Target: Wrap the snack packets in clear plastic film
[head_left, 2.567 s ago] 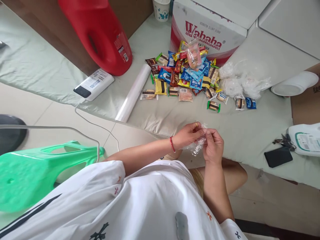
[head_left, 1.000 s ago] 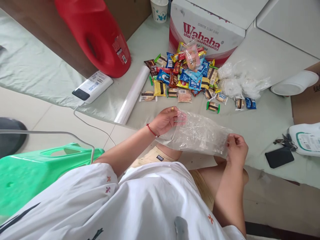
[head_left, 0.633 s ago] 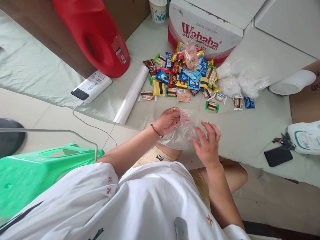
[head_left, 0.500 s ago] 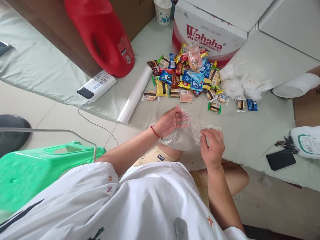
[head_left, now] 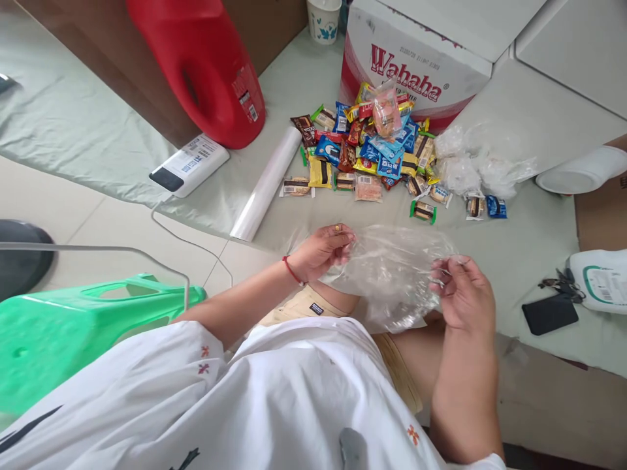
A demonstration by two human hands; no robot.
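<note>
A clear plastic bag (head_left: 392,267) is stretched between my two hands, above my lap and the table's near edge. My left hand (head_left: 326,251), with a red cord at the wrist, pinches its left side. The right side is gripped in the fingers of my right hand (head_left: 463,287). The bag looks thin and crumpled, its lower part hanging loose. Just beyond it lies a heap of small wrapped snacks (head_left: 367,147), with several loose ones along its near side. Crumpled clear plastic bags (head_left: 470,163) lie to the right of the heap.
A roll of clear plastic (head_left: 267,183) lies left of the snacks, near a white power bank (head_left: 191,166) with a cable and a red jug (head_left: 210,78). Behind the heap stands a Wahaha carton (head_left: 411,72). At right are a black wallet-like item (head_left: 549,313) and white bottle (head_left: 600,281).
My right hand has moved right and my left hand slightly left and down. The plastic bag between them has spread out wider.
</note>
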